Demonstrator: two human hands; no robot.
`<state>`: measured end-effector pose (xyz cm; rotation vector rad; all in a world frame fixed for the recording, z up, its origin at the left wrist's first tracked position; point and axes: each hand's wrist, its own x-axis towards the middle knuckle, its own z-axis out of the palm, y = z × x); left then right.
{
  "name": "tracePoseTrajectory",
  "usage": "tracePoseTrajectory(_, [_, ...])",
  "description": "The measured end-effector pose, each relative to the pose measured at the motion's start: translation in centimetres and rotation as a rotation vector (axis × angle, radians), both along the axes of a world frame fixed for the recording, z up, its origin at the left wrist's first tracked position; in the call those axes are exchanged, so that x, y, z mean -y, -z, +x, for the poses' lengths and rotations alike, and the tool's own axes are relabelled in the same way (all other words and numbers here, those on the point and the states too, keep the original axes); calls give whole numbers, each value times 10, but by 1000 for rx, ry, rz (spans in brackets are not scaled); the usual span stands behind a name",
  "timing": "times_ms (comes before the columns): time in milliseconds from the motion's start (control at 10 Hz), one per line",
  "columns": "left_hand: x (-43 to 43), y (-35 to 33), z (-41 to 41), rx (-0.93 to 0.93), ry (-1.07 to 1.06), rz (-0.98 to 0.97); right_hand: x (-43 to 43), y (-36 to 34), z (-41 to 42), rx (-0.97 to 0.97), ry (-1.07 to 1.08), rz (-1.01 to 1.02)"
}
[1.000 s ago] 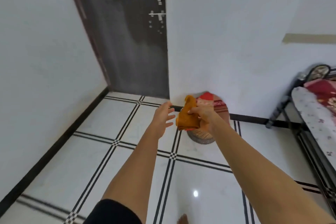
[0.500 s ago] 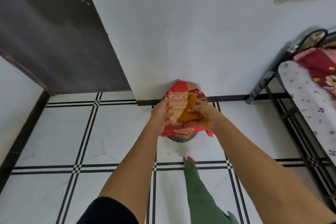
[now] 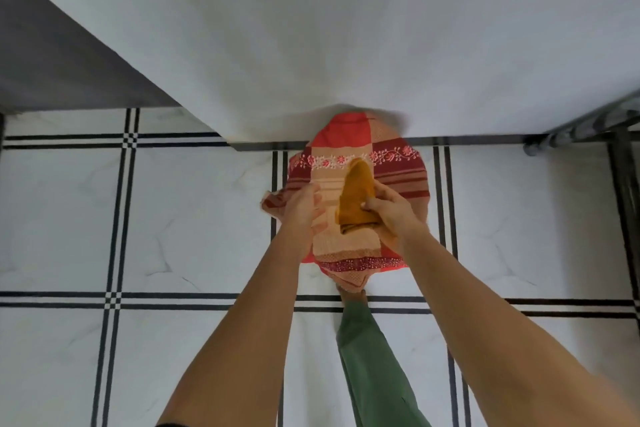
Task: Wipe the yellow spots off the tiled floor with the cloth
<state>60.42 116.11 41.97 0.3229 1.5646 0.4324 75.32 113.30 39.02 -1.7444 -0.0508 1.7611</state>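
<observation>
My right hand (image 3: 389,213) grips a crumpled mustard-yellow cloth (image 3: 356,196), holding it above a round seat covered with a red patterned fabric (image 3: 391,163). My left hand (image 3: 303,208) hovers just left of the cloth with its fingers loosely apart, over the fabric's left edge; whether it touches the fabric is unclear. The white tiled floor (image 3: 194,218) with black double lines spreads all around. No yellow spots are visible on the tiles in view.
A white wall (image 3: 346,28) rises right behind the seat, with a dark door (image 3: 52,62) at the left. A black metal bed frame (image 3: 585,128) stands at the right edge. My green-trousered leg (image 3: 374,364) and bare foot stand just before the seat.
The view has tilted further down and closer to the seat. My hands stay together over it, the right still gripping the cloth.
</observation>
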Motion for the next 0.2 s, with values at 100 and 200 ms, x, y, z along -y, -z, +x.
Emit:
tracePoseTrajectory(100, [0,25,3,30,-54,-72,9,25,8,54,-65,-138])
tracePoseTrajectory(200, [11,20,7,103,-66,-123,19,17,9,158,-13,-215])
